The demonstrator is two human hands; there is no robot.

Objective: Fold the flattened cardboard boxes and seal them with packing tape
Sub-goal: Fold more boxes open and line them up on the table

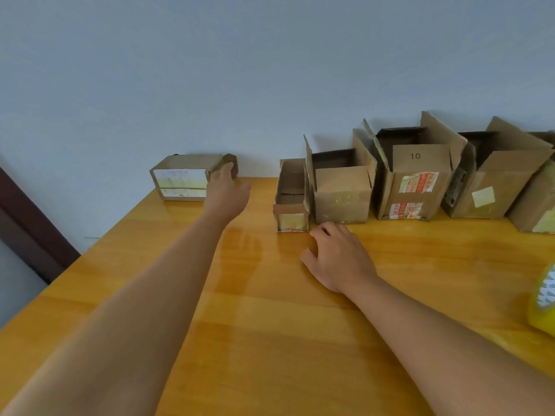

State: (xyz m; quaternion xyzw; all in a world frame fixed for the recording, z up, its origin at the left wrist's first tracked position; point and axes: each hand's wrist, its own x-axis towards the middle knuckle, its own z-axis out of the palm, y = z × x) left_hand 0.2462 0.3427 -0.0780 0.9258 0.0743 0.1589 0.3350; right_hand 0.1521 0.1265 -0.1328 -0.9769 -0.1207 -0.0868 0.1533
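Cardboard box touched by open left hand; right hand empty on table.

Glossy wooden table, cardboard boxes, yellow tape roll

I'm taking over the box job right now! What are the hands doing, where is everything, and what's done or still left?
Left hand: stretched out to the closed box at the back left by the wall, fingers on its right end; whether it grips is unclear.
Right hand: palm down on the table, holding nothing, just in front of the small open box.
Things: a row of open boxes along the wall, among them the box marked 10. The yellow tape roll is at the right edge.
Done: one box closed, with tape across its front.
Left: the open boxes' top flaps need folding and taping.
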